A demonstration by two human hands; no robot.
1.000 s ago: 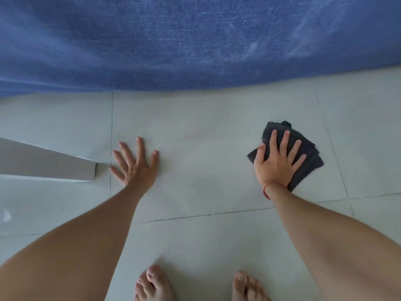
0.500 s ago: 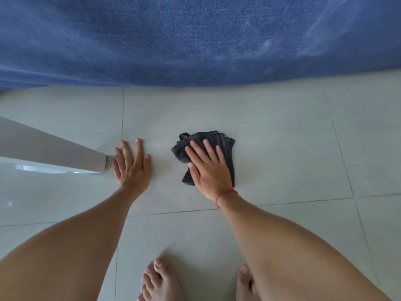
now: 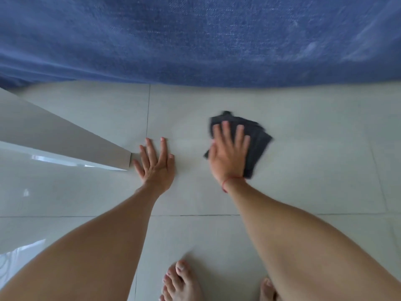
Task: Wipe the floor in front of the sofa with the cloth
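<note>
Cloth [image 3: 258,146], dark and folded, lies on the tiled floor [image 3: 314,153] near the blue sofa [image 3: 195,40], pinned under the right hand [image 3: 230,155], fingers spread flat. Left hand [image 3: 157,166] rests splayed on bare tile, holding nothing.

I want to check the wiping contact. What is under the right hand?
Under the right hand lies the dark cloth, flat on the tiled floor. Cloth edges show beyond the fingers. The floor beneath the cloth is covered.
</note>
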